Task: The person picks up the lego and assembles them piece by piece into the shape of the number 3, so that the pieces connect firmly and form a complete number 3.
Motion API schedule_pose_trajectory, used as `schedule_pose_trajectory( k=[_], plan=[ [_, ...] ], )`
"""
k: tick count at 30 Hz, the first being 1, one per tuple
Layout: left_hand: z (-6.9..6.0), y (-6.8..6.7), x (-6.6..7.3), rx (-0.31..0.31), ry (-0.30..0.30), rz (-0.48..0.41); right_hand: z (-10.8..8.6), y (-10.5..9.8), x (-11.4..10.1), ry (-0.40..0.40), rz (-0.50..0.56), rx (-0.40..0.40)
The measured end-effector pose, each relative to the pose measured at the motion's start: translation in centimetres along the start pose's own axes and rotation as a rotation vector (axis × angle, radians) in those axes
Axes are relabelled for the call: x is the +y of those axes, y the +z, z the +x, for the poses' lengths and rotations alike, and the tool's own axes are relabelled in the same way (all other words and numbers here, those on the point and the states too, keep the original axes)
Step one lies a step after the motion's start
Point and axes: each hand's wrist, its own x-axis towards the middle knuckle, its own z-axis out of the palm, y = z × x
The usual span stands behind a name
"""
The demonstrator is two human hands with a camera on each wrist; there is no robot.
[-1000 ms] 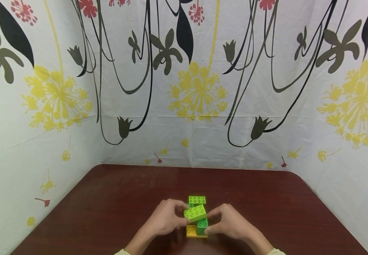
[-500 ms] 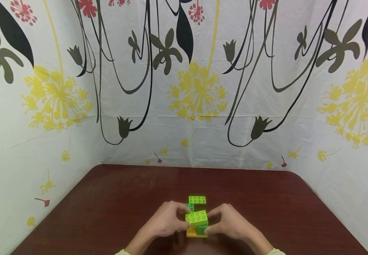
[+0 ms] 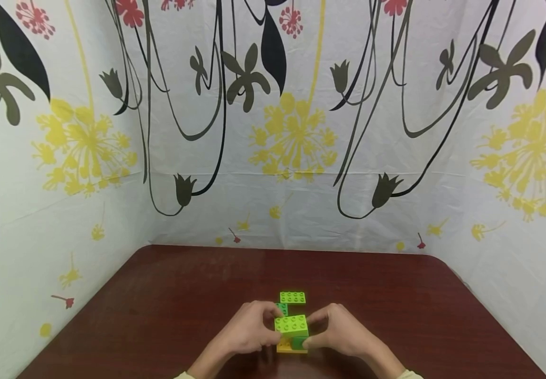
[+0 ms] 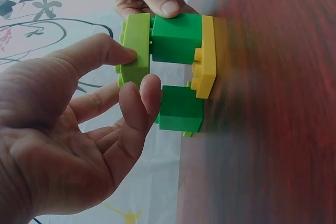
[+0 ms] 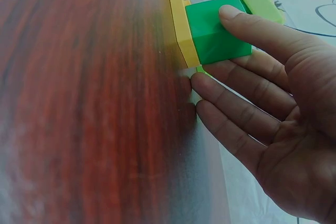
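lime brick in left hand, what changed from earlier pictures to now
The held lime brick moved slightly toward the person, turning from slanted to nearly straight; in the head view it now hides the top of the near green brick. The left hand moved with it, keeping its grip. The right hand, near green brick, yellow brick and far lime brick stayed put.

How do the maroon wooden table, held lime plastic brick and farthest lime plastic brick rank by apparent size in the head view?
1. Maroon wooden table
2. Held lime plastic brick
3. Farthest lime plastic brick
True brick sizes: unsure.
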Motion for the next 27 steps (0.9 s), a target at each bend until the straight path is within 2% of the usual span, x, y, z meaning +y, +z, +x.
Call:
schedule_pose_trajectory(
  k=[6, 13, 22, 27],
  plan=[
    [0.0, 0.38, 0.0, 0.032, 0.009, 0.003, 0.1, 0.07, -0.06, -0.013, 0.004, -0.003],
    [0.05, 0.4, -0.01, 0.032, 0.017, 0.0, 0.12, 0.06, -0.01, 0.006, 0.013, -0.004],
    [0.15, 0.33, -0.04, 0.029, 0.009, -0.001, 0.19, -0.07, 0.06, -0.023, 0.146, -0.059],
    [0.23, 0.36, -0.03, 0.022, 0.003, -0.003, -0.03, -0.43, 0.18, -0.05, 0.132, -0.057]
  ],
)
